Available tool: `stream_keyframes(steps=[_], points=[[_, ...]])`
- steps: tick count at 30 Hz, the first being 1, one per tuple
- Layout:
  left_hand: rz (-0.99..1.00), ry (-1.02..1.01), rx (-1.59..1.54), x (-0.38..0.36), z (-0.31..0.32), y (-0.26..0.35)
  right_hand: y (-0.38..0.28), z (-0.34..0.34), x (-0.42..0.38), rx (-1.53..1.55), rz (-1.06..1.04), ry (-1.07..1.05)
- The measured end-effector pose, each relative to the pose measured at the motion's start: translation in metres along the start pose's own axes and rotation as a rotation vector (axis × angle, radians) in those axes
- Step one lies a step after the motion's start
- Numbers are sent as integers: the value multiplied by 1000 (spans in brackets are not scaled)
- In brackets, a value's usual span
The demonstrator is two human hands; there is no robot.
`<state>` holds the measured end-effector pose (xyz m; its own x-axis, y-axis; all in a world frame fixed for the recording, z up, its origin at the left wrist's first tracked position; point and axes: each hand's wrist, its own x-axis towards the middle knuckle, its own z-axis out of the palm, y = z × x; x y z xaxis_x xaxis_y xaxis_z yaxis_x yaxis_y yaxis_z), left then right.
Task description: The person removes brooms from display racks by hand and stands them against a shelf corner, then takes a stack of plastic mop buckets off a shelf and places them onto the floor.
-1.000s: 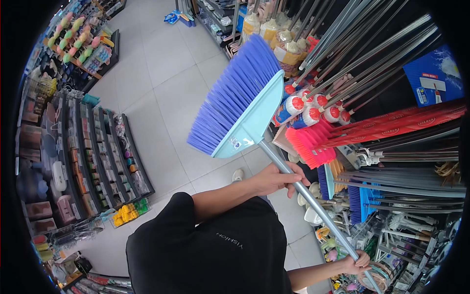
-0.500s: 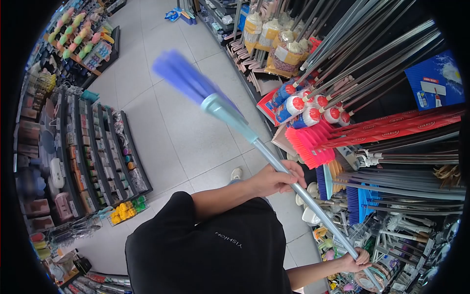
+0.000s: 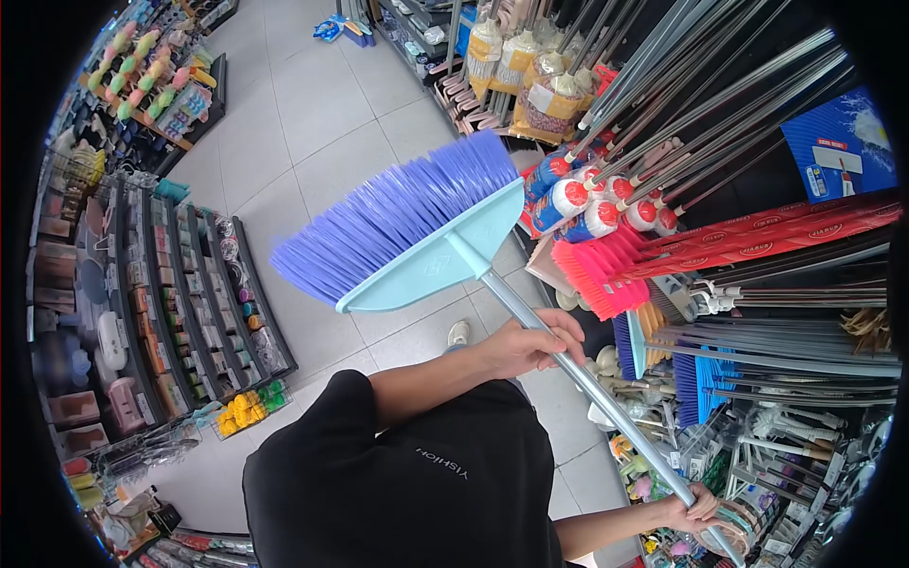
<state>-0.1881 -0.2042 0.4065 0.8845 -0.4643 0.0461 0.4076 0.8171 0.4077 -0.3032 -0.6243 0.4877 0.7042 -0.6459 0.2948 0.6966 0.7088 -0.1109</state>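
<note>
1. one broom [image 3: 431,256] is in view in the two hands, its one light-blue head with purple bristles lying toward 11 o'clock, just above the tiled floor's middle as seen, and its one grey metal handle [image 3: 606,400] slanting down to 5 o'clock.
2. one left hand [image 3: 538,346], toward 4 o'clock near the centre, grasps the handle below the head, fingers curled around it.
3. one right hand [image 3: 694,508], between 4 and 5 o'clock, is closed around the handle near its lower end.
4. one black shirt [image 3: 407,473] fills 6 o'clock, with one white shoe [image 3: 458,333] above it.
5. at 3 o'clock, beyond the left hand, are hot-pink brooms [image 3: 601,275] with red-wrapped handles; i cannot tell how many.
6. one blue sign [image 3: 838,147] is at 2 o'clock.
7. at 1 to 2 o'clock, at least five red-capped mop heads [image 3: 571,195] cluster together.
8. one tiered shelf rack [image 3: 194,312] stands at 9 o'clock.
</note>
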Motion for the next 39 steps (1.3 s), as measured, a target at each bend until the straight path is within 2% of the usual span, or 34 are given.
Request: stream_keyframes(steps=[8, 14, 17, 23, 32, 39], points=[[-23, -37, 37, -1, 3, 2, -11, 3, -7, -10, -29, -16], [-53, 155, 20, 2, 2, -2, -1, 21, -10, -24, -30, -38], [-2, 122, -14, 1, -3, -6, -3, 23, -10, -90, -64, -15], [4, 59, 91, -2, 10, 11, -7, 23, -7, -73, -146, 59], [91, 187, 292, -4, 6, 11, -10, 17, -3, -44, -94, 4], [90, 217, 305, -5, 5, 12, -11, 16, -3, -72, -83, -2]])
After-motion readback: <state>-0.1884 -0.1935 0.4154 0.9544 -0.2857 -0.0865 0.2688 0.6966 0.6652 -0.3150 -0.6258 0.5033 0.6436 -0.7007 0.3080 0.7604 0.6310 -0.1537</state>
